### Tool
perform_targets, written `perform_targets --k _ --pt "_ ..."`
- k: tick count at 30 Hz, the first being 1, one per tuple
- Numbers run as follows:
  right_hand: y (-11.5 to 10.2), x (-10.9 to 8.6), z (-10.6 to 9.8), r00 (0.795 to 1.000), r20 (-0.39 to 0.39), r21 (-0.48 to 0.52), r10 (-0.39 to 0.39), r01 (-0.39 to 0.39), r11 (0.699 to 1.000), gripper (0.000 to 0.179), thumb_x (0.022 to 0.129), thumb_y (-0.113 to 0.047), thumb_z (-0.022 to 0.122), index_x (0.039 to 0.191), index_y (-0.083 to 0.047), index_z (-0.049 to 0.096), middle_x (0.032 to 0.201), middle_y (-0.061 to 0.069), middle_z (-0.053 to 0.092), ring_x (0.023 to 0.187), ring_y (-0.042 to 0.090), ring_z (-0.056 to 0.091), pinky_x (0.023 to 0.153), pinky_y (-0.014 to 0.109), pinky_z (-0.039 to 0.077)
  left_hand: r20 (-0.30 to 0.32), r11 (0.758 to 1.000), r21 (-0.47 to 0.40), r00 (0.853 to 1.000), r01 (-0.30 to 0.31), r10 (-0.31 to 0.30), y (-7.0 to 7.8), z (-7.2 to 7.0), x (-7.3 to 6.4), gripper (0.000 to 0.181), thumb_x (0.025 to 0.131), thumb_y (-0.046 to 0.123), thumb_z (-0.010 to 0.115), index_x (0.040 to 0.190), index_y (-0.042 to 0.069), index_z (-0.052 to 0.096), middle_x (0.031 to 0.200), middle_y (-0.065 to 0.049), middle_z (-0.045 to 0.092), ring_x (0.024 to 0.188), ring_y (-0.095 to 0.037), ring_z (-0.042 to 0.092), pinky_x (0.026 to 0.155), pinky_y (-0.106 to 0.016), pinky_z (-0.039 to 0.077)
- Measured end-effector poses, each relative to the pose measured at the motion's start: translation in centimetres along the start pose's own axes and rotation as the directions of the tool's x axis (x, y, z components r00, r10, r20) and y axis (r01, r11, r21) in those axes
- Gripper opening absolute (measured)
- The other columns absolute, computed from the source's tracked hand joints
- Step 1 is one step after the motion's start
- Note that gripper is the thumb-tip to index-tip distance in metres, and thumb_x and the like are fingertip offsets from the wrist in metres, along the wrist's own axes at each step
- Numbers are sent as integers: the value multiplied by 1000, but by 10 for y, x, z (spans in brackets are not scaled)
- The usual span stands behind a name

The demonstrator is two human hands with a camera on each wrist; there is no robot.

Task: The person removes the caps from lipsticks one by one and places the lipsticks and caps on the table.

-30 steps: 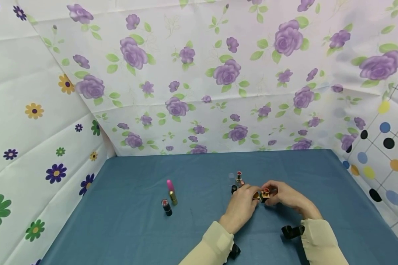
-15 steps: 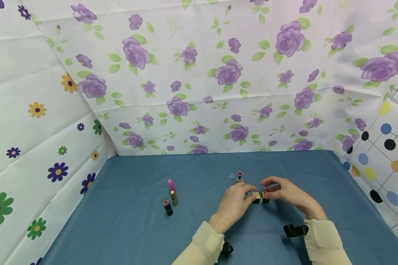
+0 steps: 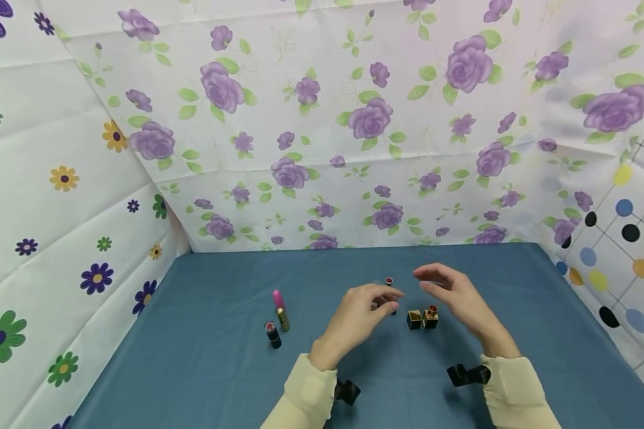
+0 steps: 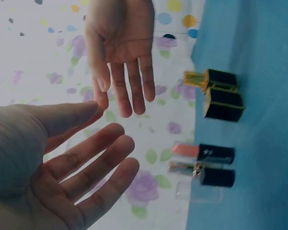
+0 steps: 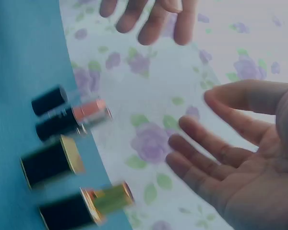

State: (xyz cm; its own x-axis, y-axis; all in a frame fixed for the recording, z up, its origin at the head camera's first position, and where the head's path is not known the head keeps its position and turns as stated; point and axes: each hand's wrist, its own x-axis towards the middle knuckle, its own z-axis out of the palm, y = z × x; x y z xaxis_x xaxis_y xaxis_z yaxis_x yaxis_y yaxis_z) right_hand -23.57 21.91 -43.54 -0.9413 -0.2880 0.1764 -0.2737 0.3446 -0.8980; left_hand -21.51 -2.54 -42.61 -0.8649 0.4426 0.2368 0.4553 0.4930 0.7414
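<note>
My left hand is raised over the cloth with relaxed, spread fingers and nothing in it. Facing it on the right, my right hand hovers with its fingers apart, likewise holding nothing. Just below and between them, a square black-and-gold lipstick stands uncapped on its base, showing a red tip. Its square cap stands right beside it on the left. Partly behind my left hand are a coral lipstick, a black round tube and a clear cap, seen standing in the left wrist view.
Further left on the blue cloth stand a black lipstick tube, a gold tube and a pink piece. A flowered sheet hangs behind the table, with more patterned sheets at both sides.
Both hands have let go of the square lipstick and its cap, which now stand side by side. My left hand has drawn off leftward; my right hand has risen away from the lipstick.
</note>
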Motion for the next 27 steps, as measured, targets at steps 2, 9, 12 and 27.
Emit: perform_targets --k 2,9,12,27 --pt "-1 1 6 1000 -1 20 -12 12 1000 34 109 -26 60 136 -6 62 138 16 61 124 30 60 101 45 51 -2 1000 -28 1000 4 -4 -1 -6 -2 23 105 23 66 125 23 76 113 6 74 96 -6 68 82 -24 57" --pt "-3 6 27 998 57 68 -37 33 997 30 109 -21 58 133 -4 65 134 18 63 115 25 66 97 39 52 -7 999 -45 1000 18 -19 -5 -26 -11 24 106 24 64 127 24 76 125 3 72 104 -8 69 89 -29 57" --pt "-5 9 34 994 104 92 -42 32 995 31 110 -18 57 136 -3 63 133 21 64 112 31 67 99 41 52 -42 999 -45 999 12 -14 -6 -35 -15 24 106 24 64 127 22 76 123 4 72 102 -9 69 90 -30 58" --pt "-13 19 64 985 173 167 -3 -27 986 57 109 -41 57 159 -17 44 164 8 41 150 34 39 118 61 34 -154 998 -61 988 -4 -6 -13 -66 -25 24 107 23 63 126 18 76 118 2 72 103 -13 69 93 -36 58"
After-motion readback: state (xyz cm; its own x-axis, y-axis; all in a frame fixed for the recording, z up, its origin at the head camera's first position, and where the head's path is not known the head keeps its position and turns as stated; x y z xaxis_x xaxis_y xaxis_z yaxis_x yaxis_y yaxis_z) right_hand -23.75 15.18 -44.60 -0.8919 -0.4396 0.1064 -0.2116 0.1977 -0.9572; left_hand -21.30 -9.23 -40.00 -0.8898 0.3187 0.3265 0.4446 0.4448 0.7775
